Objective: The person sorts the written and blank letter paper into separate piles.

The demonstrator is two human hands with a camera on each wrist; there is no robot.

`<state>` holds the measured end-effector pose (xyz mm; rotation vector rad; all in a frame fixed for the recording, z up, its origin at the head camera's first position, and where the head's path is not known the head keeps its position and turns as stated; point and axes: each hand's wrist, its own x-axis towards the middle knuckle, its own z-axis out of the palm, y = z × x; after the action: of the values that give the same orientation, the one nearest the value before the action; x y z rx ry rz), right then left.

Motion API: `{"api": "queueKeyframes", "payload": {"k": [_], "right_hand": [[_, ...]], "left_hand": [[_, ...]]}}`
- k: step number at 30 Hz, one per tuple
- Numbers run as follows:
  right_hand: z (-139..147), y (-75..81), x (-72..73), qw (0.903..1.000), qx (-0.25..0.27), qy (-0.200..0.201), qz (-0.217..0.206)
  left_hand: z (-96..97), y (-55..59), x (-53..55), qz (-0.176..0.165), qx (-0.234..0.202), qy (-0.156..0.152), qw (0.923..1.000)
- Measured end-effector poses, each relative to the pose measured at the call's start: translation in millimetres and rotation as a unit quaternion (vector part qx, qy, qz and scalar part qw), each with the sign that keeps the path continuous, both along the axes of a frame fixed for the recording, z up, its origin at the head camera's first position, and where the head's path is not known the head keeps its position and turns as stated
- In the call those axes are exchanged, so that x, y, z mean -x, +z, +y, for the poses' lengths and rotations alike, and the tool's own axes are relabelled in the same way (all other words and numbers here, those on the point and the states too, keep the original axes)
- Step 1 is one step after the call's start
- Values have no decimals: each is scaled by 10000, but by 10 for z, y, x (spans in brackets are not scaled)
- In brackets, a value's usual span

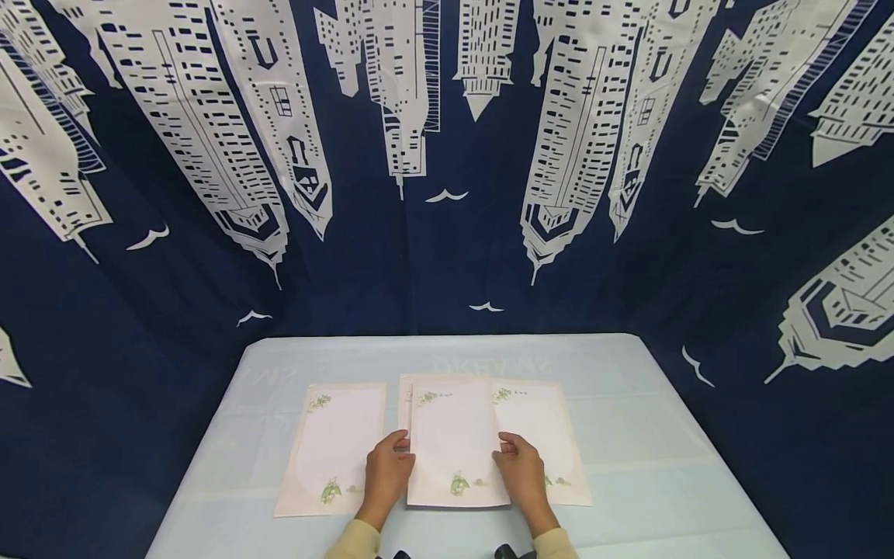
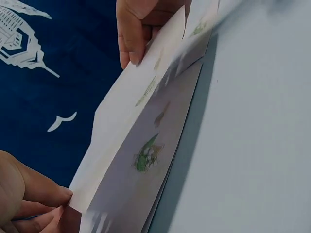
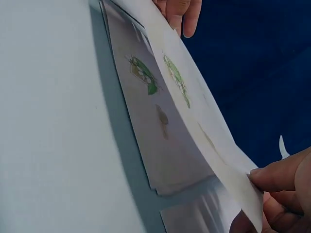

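My left hand (image 1: 388,471) and right hand (image 1: 522,471) pinch opposite side edges of a pale pink sheet of stationery paper (image 1: 457,442) printed with green leafy sprigs. In both wrist views the held sheet (image 2: 121,111) is raised above the table, with thumbs on its near face and fingers behind. Below it lies a small stack of like sheets (image 3: 141,131), largely hidden from the head view, where only a strip shows at the left. One more matching sheet (image 1: 342,442) lies flat left of my left hand. Another sheet (image 1: 541,439) lies on the right, partly behind my right hand.
A pale cloth (image 1: 656,466) with faint lettering near its far edge covers the table. Behind it hangs a dark blue curtain (image 1: 447,256) patterned with white buildings and birds. Two small dark objects (image 1: 504,551) show at the bottom edge between the sleeves.
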<state>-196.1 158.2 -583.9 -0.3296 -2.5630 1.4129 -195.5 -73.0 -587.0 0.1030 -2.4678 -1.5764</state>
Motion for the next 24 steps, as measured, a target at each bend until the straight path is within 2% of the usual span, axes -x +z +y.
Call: {"api": "queueKeyframes", "payload": {"k": [5, 18, 24], "right_hand": [[173, 0, -3, 9998, -20, -184, -10], [716, -30, -15, 9985, -272, -465, 47], [900, -43, -31, 9970, -443, -626, 43]], "left_hand": [[166, -16, 53, -24, -252, -169, 9995], [726, -59, 170, 348, -478, -551, 9967], [992, -74, 178, 286, -603, -1103, 9917]]}}
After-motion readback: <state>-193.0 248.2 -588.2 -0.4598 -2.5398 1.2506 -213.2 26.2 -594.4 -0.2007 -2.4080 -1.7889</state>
